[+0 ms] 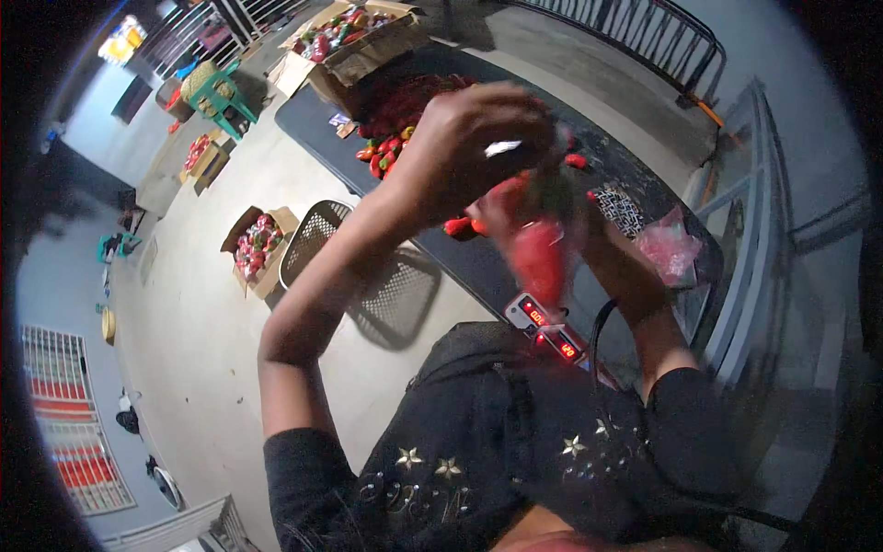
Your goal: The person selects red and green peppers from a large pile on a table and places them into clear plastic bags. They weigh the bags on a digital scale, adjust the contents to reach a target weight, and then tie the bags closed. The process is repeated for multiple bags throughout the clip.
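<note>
My left hand [476,131] is raised over the dark table [303,124], its fingers curled at the top of a plastic bag of red peppers [541,259] that hangs blurred below it. Behind the bag is my right hand [576,196], mostly hidden; whether it grips the bag cannot be seen. Just below the bag, at the table's near edge, a digital scale [545,328] shows lit red digits. Loose red peppers [386,155] lie on the table left of the hands, beside a heap of dark red netting [407,100].
A pink plastic bag [669,245] and a patterned cloth [619,210] lie at the table's right. An open carton of bagged peppers [365,52] stands at its far end. On the floor are a plastic basket [310,238], another carton [283,259] and a green chair [224,103].
</note>
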{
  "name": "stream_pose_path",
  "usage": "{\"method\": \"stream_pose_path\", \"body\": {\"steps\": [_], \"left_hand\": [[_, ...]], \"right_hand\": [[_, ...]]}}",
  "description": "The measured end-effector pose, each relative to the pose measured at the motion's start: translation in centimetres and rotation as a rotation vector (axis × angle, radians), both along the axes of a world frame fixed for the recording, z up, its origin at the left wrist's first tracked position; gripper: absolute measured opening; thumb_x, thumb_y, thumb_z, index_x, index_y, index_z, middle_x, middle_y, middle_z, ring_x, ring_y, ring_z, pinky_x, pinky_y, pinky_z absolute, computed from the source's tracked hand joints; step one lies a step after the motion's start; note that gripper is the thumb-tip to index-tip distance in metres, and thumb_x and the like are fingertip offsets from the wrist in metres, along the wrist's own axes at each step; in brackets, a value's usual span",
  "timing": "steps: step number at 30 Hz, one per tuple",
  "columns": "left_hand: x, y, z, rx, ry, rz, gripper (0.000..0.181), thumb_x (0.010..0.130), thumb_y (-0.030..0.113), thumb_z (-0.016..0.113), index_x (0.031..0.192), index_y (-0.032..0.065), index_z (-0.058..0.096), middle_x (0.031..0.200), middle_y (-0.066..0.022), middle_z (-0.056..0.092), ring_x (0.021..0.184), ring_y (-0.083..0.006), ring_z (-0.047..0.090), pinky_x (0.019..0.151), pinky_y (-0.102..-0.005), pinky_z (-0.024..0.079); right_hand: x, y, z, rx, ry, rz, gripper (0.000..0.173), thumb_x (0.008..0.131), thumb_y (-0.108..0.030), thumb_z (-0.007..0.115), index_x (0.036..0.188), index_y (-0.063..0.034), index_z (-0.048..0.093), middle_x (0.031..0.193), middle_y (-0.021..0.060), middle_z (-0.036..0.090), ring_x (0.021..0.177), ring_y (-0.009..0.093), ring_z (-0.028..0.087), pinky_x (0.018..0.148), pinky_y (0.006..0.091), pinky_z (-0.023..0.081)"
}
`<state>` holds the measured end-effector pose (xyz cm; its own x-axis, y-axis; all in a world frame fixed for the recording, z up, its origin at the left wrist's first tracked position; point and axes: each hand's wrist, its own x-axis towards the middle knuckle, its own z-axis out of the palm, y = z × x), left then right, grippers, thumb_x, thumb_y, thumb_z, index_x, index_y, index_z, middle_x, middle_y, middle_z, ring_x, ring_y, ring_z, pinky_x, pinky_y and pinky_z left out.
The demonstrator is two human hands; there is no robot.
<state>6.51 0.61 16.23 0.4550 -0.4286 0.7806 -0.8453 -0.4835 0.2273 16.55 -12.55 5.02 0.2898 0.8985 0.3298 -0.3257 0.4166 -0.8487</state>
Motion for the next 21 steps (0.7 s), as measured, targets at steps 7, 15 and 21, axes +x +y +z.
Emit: {"method": "stream_pose_path", "body": {"steps": [7,15,21], "left_hand": [[3.9,3.8,-0.9,0.021,-0.362,0.382,0.008,0.071,0.013,0.061,0.078,0.0097,0.062,0.082,-0.0044,0.059,0.077,-0.0241,0.059,0.066,-0.0345,0.047],[0.7,5.0,-3.1,0.144,-0.076,0.366,0.015,0.066,0.013,0.064,0.081,0.0098,0.060,0.082,-0.0066,0.059,0.078,-0.0268,0.058,0.068,-0.0344,0.046],[3.1,2.0,-0.2,-0.196,-0.072,0.175,0.018,0.065,0.007,0.063,0.083,0.0037,0.060,0.080,-0.0117,0.059,0.072,-0.0297,0.060,0.064,-0.0322,0.048]], "right_hand": [[-4.3,3.9,-0.7,-0.085,-0.183,-0.328,0.028,0.092,-0.031,0.046,0.097,-0.0056,0.056,0.079,0.0016,0.053,0.067,0.013,0.054,0.065,0.0268,0.048],[3.2,-0.8,3.9,-0.071,-0.761,-0.703,0.028,0.093,-0.031,0.046,0.081,-0.0063,0.054,0.068,-0.0005,0.052,0.058,0.007,0.051,0.049,0.0216,0.043],[0.4,3.4,0.2,0.142,-0.086,-0.255,0.027,0.093,-0.028,0.048,0.086,-0.0027,0.054,0.071,0.0009,0.054,0.060,0.008,0.052,0.053,0.0218,0.044]]}}
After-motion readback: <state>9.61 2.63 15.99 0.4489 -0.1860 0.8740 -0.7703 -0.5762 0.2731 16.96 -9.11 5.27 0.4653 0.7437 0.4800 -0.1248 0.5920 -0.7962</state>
